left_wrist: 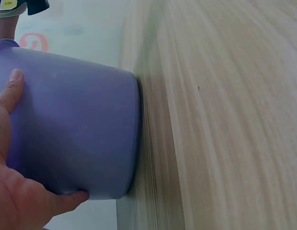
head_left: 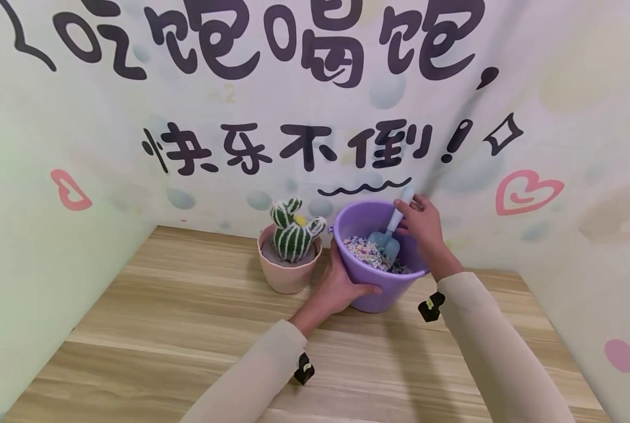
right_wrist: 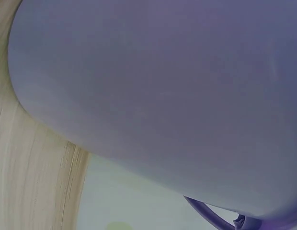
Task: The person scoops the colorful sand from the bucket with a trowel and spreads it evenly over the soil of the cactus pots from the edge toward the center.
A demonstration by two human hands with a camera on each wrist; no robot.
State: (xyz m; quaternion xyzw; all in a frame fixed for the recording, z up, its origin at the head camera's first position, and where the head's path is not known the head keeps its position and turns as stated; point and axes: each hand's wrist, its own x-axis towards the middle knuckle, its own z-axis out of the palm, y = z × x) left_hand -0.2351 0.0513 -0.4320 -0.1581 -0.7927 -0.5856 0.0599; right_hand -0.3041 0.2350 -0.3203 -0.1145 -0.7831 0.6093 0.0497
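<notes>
A purple bucket [head_left: 378, 294] stands on the wooden table with small multicoloured pellets [head_left: 365, 251] inside. My left hand [head_left: 336, 288] holds it around its left side, thumb across the front; in the left wrist view the thumb and a finger are spread along the bucket's wall [left_wrist: 81, 124]. Over the right rim, my right hand [head_left: 422, 223] grips the pale handle of a small blue toy shovel [head_left: 386, 239]. The shovel slants down into the bucket, its blade among the pellets. Only the bucket's outer wall [right_wrist: 153, 96] and part of its handle show in the right wrist view; the right hand is hidden there.
Left of the bucket, close to my left hand, a knitted cactus [head_left: 292, 239] sits in a pink pot [head_left: 287, 276]. A white wall [head_left: 304, 194] with large black characters rises behind the table [head_left: 188, 329]. Side walls stand left and right.
</notes>
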